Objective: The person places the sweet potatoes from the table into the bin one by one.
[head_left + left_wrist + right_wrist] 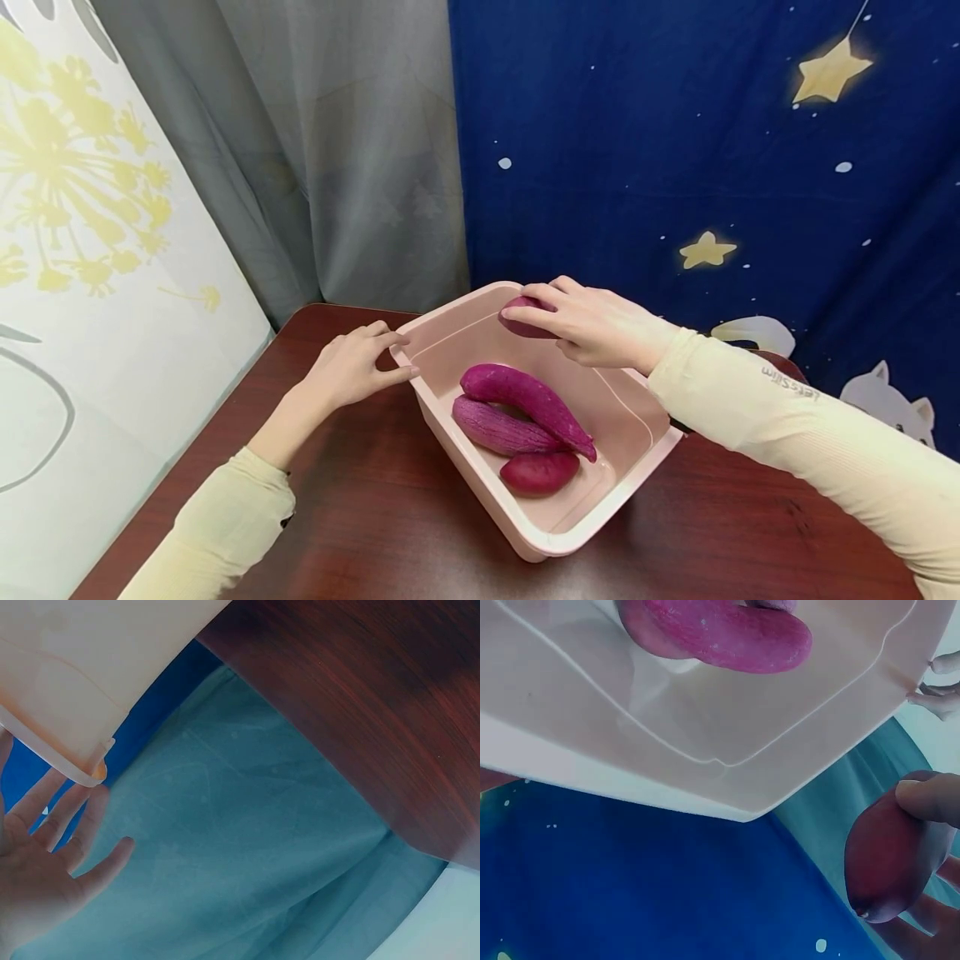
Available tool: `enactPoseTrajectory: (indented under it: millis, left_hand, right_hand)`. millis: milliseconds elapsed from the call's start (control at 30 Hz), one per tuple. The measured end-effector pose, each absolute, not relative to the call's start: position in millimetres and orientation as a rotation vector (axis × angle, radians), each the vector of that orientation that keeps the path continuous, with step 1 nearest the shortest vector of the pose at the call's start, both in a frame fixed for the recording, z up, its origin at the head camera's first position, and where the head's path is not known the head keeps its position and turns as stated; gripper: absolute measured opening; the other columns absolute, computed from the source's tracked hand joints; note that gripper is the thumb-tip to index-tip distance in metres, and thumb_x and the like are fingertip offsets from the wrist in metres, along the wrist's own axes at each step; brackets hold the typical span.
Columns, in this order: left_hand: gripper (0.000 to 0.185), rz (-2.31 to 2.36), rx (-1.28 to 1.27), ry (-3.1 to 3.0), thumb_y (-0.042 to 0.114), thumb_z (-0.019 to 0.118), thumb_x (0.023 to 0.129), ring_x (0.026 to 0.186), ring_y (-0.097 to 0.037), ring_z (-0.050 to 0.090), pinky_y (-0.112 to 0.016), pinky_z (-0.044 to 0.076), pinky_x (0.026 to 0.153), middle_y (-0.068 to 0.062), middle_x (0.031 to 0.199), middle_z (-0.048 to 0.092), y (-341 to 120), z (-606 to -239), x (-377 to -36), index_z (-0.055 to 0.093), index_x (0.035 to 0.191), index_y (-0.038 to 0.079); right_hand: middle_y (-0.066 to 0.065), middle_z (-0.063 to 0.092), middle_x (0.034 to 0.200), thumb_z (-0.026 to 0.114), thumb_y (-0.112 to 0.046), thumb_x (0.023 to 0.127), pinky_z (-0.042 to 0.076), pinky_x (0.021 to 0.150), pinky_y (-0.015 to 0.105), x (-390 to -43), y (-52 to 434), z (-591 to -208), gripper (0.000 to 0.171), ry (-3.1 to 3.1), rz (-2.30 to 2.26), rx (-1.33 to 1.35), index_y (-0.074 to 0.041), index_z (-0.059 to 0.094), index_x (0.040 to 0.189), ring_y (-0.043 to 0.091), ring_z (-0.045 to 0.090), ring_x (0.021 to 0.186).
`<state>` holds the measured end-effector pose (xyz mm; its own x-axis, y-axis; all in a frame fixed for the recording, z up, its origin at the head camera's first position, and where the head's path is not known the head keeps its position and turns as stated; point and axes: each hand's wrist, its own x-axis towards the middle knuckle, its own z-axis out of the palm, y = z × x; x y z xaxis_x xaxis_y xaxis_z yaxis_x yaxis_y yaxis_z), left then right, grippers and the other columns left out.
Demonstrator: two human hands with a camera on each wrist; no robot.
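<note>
A pale pink plastic basin [624, 510] stands on the table, tilted cornerwise in the head view. Inside lie a long curved purple sweet potato [525, 395], a ridged one [498, 427] beside it and a short reddish one [540, 473] nearest me. My right hand [606, 327] holds another reddish-purple sweet potato [889, 859] above the far side of the basin, thumb and fingers around it. At the basin's left corner, my left hand [352, 364] touches the rim with its fingertips, the fingers fairly straight and the thumb apart.
The dark red wooden table [360, 500] has its back edge close behind the basin. Grey curtain [375, 167] and blue star-patterned cloth [600, 167] hang right behind it. A white patterned panel [112, 333] borders the table on the left.
</note>
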<state>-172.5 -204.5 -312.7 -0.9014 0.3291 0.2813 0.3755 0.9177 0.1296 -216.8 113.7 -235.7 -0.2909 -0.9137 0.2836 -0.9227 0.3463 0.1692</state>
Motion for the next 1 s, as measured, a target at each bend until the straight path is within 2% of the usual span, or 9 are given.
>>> enactPoseTrajectory:
  millis: [400,600,633,700,833,900,1000]
  left_hand:
    - [0.052,-0.258,-0.527,-2.829,0.052,0.061,0.075,0.082,-0.022,0.053,-0.042,0.042,0.065,-0.003,0.092,0.054,-204,-311,-172,0.063,0.108,0.013]
    - [0.051,-0.258,-0.527,-2.830,0.052,0.061,0.075,0.081,-0.022,0.053,-0.041,0.042,0.064,-0.004,0.092,0.054,-204,-310,-171,0.063,0.108,0.012]
    - [0.051,-0.256,-0.527,-2.830,0.052,0.061,0.075,0.081,-0.022,0.053,-0.041,0.042,0.064,-0.004,0.092,0.054,-204,-310,-171,0.063,0.108,0.012]
    - [0.052,-0.251,-0.526,-2.831,0.052,0.061,0.075,0.080,-0.021,0.053,-0.041,0.042,0.064,-0.004,0.092,0.054,-204,-311,-172,0.063,0.108,0.013]
    - [0.052,-0.244,-0.524,-2.835,0.052,0.061,0.075,0.080,-0.021,0.053,-0.041,0.042,0.064,-0.004,0.092,0.054,-204,-311,-172,0.063,0.108,0.013]
    - [0.052,-0.244,-0.523,-2.837,0.052,0.061,0.075,0.080,-0.021,0.053,-0.041,0.042,0.064,-0.003,0.092,0.054,-204,-312,-173,0.063,0.108,0.013]
    - [0.051,-0.244,-0.521,-2.836,0.052,0.061,0.075,0.080,-0.021,0.052,-0.041,0.043,0.063,-0.003,0.092,0.054,-205,-312,-173,0.063,0.108,0.013]
  right_hand:
    - [0.006,0.044,0.122,0.063,-0.001,0.072,0.045,0.057,0.031,-222,97,-252,0.059,-2.287,0.014,1.667,-0.019,0.049,0.126,0.024,0.046,0.090]
    - [0.006,0.048,0.118,0.067,-0.007,0.073,0.048,0.057,0.030,-224,90,-263,0.056,-2.277,0.035,1.699,-0.018,0.050,0.125,0.024,0.040,0.105]
    - [0.006,0.048,0.117,0.068,-0.011,0.074,0.048,0.058,0.030,-225,89,-265,0.053,-2.269,0.042,1.708,-0.018,0.051,0.124,0.024,0.039,0.107]
    - [0.007,0.049,0.116,0.067,-0.016,0.077,0.047,0.067,0.030,-226,86,-269,0.048,-2.241,0.049,1.735,-0.016,0.052,0.123,0.024,0.037,0.109]
    - [0.008,0.050,0.114,0.065,-0.023,0.079,0.036,0.085,0.033,-229,81,-276,0.044,-2.176,0.013,1.771,-0.014,0.054,0.120,0.024,0.044,0.098]
    - [0.008,0.050,0.114,0.065,-0.022,0.078,0.033,0.086,0.035,-230,78,-279,0.044,-2.165,-0.011,1.782,-0.015,0.054,0.120,0.024,0.046,0.094]
    - [0.008,0.050,0.115,0.067,-0.017,0.076,0.034,0.085,0.034,-230,75,-284,0.047,-2.177,-0.027,1.796,-0.015,0.053,0.121,0.024,0.047,0.096]
